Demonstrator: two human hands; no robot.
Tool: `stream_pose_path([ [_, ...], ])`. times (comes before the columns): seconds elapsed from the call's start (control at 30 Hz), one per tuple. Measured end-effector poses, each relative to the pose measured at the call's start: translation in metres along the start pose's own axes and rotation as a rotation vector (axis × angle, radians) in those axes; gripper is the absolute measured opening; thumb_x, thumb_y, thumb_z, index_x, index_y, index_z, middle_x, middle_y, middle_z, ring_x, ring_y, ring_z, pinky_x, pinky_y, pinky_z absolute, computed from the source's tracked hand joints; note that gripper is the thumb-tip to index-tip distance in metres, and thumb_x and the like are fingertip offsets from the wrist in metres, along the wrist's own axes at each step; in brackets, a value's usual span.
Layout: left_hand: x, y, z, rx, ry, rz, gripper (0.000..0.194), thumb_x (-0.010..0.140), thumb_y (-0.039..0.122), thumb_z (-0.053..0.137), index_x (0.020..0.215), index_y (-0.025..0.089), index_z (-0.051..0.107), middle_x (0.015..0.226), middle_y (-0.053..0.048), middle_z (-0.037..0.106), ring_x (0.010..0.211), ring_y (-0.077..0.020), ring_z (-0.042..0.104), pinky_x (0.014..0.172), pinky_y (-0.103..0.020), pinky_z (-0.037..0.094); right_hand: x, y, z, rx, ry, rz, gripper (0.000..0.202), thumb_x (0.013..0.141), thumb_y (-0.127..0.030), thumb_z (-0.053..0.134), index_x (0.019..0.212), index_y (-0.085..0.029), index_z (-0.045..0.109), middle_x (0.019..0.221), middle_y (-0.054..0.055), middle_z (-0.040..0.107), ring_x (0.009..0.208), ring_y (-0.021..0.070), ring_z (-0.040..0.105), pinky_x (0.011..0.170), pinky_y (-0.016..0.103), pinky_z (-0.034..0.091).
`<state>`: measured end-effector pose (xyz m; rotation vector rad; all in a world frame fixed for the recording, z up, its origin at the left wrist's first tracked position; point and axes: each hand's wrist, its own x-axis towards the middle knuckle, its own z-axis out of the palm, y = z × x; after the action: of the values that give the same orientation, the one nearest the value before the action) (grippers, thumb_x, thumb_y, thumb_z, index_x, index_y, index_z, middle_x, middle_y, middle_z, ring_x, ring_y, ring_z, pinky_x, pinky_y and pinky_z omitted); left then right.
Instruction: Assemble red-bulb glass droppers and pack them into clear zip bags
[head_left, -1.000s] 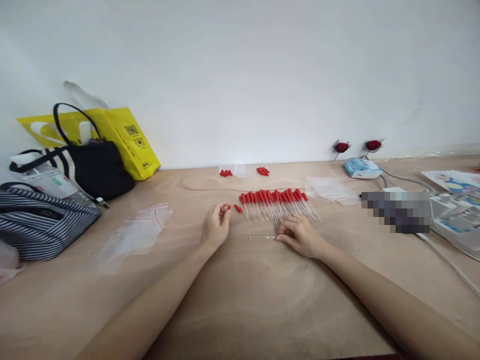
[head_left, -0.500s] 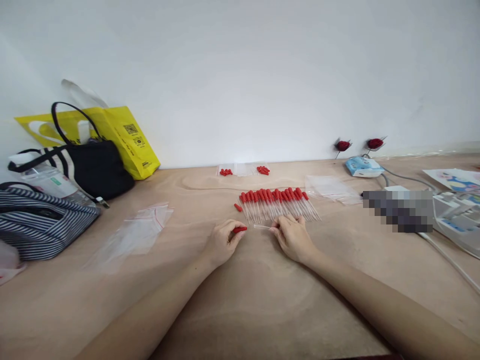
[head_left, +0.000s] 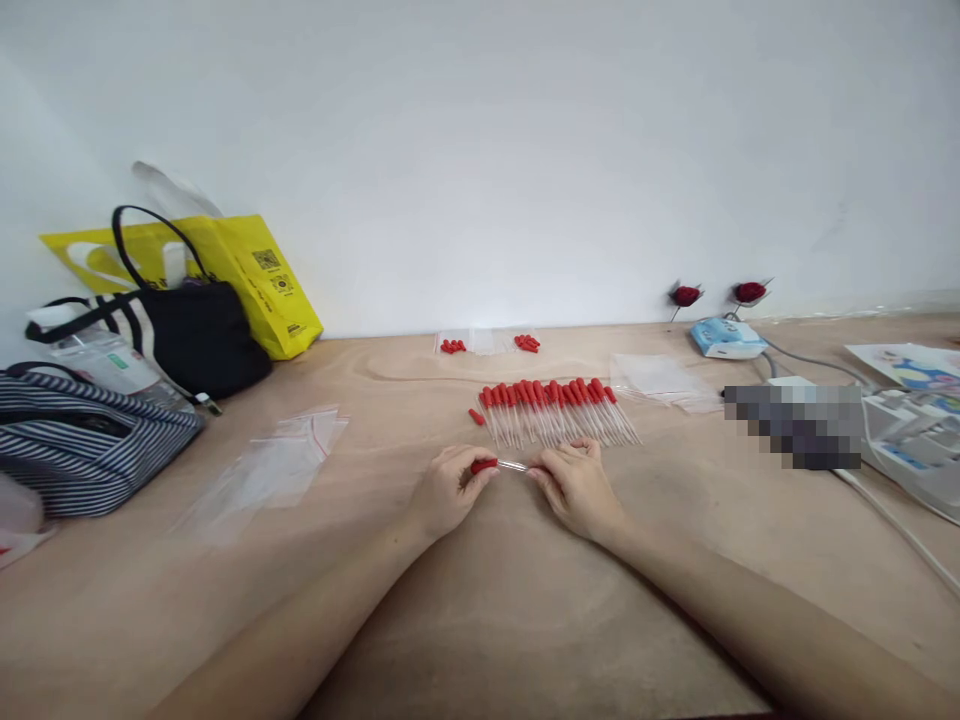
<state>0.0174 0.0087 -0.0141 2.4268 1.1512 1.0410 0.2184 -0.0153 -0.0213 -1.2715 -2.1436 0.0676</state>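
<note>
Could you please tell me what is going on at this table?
A person is working with both hands close together over the table. The left hand pinches a red cap, and the right hand holds a clear tube, its end at or very near the cap. Just beyond lies a row of red-capped tubes, with one loose cap to its left. More red caps lie in two small groups near the wall.

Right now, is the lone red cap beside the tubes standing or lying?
Lying: the cap shows its length along the table.
</note>
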Motion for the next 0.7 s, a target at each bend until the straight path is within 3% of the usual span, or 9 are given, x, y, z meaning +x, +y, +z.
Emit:
stream_pose_path([
  [0.23,-0.0008,0.0011,0.0004,-0.04,-0.022,0.045,0.012,0.085,0.02,0.044,0.085,0.017,0.056,0.078,-0.003,0.06,0.073,-0.0132,0.056,0.066,-0.024,0.045,-0.002,-0.0021,-0.0019,0.126,-0.02,-0.091,0.022,0.088,-0.022,0.037,0.084,-0.018,0.058,0.07,-0.001,0.063,0.061,0.0094,0.05,0.078,0.029,0.023],
  [0.53,-0.0057,-0.0004,0.0041,0.087,-0.085,0.214,0.014,0.087,0.022,0.041,0.083,0.017,0.054,0.076,-0.004,0.059,0.075,-0.0162,0.053,0.072,-0.03,0.043,-0.0001,0.0047,-0.0067,-0.095,-0.02,-0.208,0.024,0.086,-0.021,0.04,0.08,-0.02,0.063,0.067,0.0,0.061,0.056,0.0091,0.044,0.068,0.03,0.019],
  [0.7,-0.0077,-0.0033,0.0062,0.088,-0.109,0.243,0.013,0.087,0.022,0.041,0.084,0.017,0.052,0.077,-0.004,0.059,0.076,-0.0163,0.054,0.076,-0.031,0.043,0.0002,0.0024,-0.0043,-0.042,-0.011,-0.189,0.024,0.085,-0.021,0.039,0.078,-0.018,0.061,0.067,0.0,0.061,0.055,0.0095,0.042,0.065,0.03,0.017],
])
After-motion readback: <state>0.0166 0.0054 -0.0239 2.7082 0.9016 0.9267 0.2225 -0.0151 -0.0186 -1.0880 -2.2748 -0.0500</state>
